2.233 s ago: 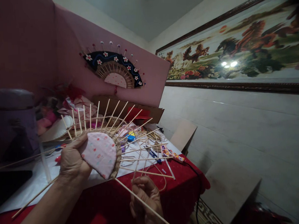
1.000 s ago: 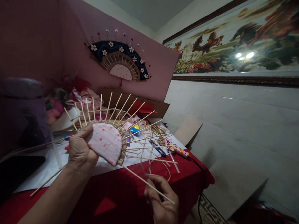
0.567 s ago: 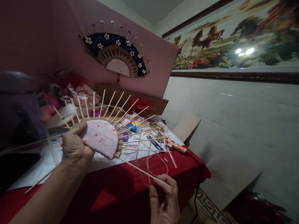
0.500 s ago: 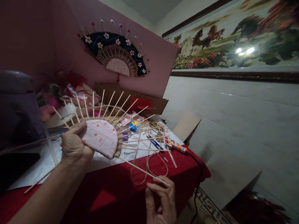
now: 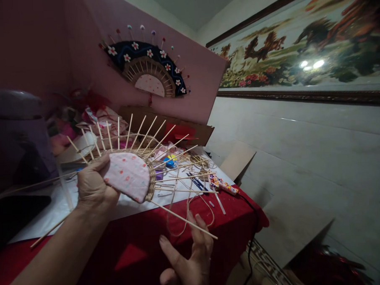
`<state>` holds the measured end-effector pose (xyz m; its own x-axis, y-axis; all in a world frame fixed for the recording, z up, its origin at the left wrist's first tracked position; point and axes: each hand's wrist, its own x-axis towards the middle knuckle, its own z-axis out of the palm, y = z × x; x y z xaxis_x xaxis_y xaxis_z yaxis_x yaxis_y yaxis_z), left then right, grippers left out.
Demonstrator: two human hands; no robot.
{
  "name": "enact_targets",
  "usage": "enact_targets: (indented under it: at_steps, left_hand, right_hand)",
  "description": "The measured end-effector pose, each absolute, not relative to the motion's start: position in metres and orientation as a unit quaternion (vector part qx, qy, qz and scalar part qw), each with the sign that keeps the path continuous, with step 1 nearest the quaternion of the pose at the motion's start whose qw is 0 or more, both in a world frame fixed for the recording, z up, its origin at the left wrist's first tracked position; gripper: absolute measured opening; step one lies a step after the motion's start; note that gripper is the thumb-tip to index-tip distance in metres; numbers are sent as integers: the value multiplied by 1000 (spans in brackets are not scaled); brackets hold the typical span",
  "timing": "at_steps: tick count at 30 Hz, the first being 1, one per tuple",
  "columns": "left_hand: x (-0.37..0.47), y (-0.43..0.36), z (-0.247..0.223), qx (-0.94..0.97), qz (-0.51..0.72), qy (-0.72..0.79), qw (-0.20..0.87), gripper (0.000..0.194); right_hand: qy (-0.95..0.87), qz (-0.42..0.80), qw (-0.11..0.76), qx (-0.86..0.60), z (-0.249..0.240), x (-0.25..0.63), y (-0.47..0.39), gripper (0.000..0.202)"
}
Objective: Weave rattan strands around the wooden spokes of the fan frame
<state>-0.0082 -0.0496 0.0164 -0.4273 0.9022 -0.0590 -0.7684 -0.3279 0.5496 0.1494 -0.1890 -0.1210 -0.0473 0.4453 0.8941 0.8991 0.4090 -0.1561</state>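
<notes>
My left hand (image 5: 95, 184) grips the left part of a half-round panel (image 5: 126, 174) covered in pale pink floral cloth, thumb on its front. Woven cord (image 5: 151, 177) edges the curve, and several thin wooden sticks (image 5: 168, 210) fan outward from it. Below the lowest right stick, my right hand (image 5: 193, 253) has its fingers spread, with fingertips close to the stick; whether they touch it I cannot tell. A loop of thin cord (image 5: 188, 205) hangs behind that stick, over the table edge.
On the white sheet (image 5: 126, 208) over a red cloth (image 5: 143, 232) lie blue snips (image 5: 198, 182), a patterned glue gun (image 5: 223, 185) with a black cable, and cord scraps. A dark object (image 5: 19, 213) is at left. A finished fan (image 5: 149, 64) hangs on a pink board behind.
My right hand has moved left and its fingers have opened away from the end of the lowest stick. My left hand and the panel have hardly moved.
</notes>
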Motion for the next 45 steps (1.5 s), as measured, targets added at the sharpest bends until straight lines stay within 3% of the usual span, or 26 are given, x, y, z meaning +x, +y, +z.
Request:
enact_targets:
  at_steps: [10, 25, 45]
  left_hand:
    - [-6, -56, 22, 133, 796, 248, 536, 16]
    - [-6, -53, 18, 135, 799, 241, 534, 16]
    - [-6, -52, 18, 120, 796, 252, 537, 14]
  right_hand:
    - [-659, -211, 440, -573, -117, 157, -182, 66]
    - [-682, -149, 447, -559, -117, 164, -181, 29]
    - [-697, -121, 400, -583, -108, 164, -183, 22]
